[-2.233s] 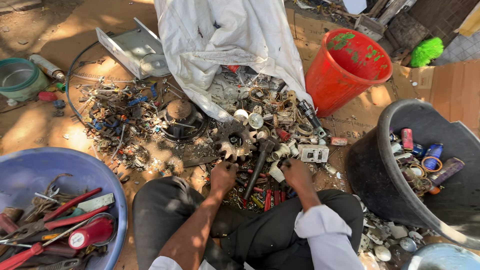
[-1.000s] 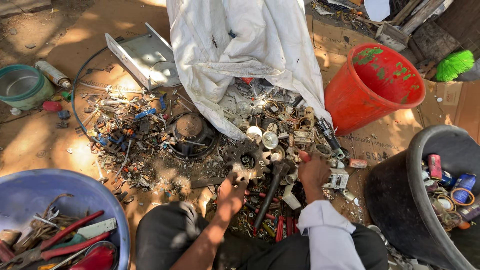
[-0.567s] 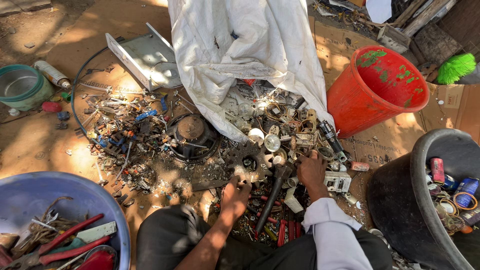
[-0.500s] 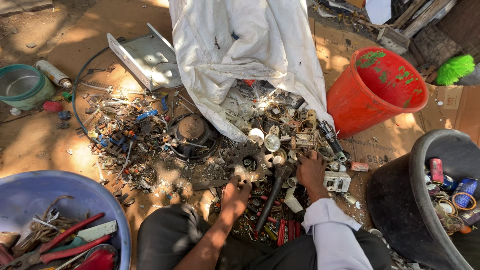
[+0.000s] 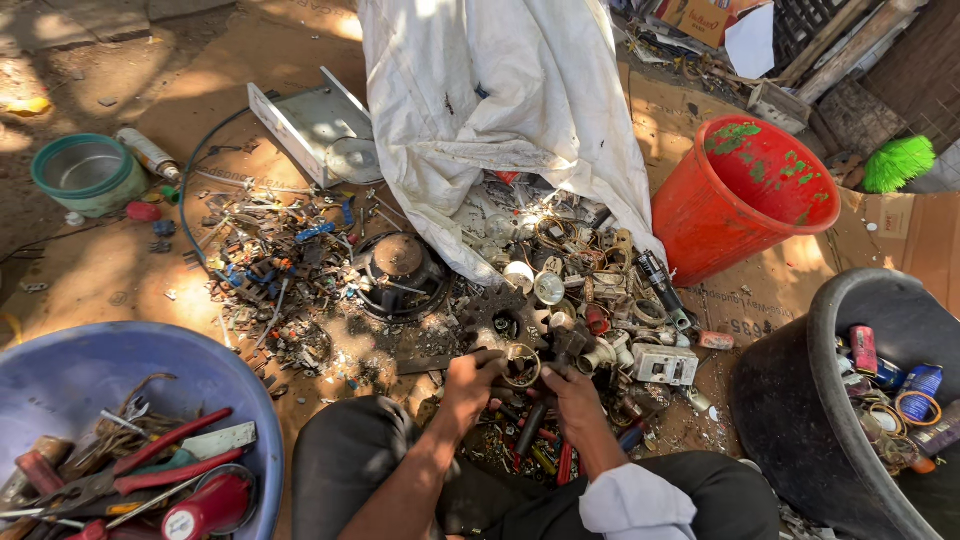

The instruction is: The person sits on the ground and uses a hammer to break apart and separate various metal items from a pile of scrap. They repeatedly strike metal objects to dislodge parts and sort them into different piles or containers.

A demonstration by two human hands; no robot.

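Observation:
I sit on the ground with a pile of metal scrap point(image 5: 560, 290) in front of my knees. My left hand point(image 5: 468, 385) and my right hand point(image 5: 578, 392) are close together at the pile's near edge. Between their fingertips is a small round metal ring part point(image 5: 520, 365), and both hands seem closed on it from either side. A dark metal piece point(image 5: 568, 342) sits just above my right fingers. Below the hands a dark tool handle point(image 5: 530, 428) lies among red-handled bits. A toothed gear point(image 5: 505, 318) lies just beyond the hands.
A white sack point(image 5: 500, 110) spills onto the scrap. To the right are a red bucket point(image 5: 745, 195) and a black tub point(image 5: 790, 410) holding cans. A blue basin point(image 5: 70, 370) of hand tools is at bottom left. A green bowl point(image 5: 88, 178) and a grey metal tray point(image 5: 315, 125) lie further back.
My hands have come together: the left moved right and the right came down off the scrap, and both now close on the ring part. The view shifted slightly.

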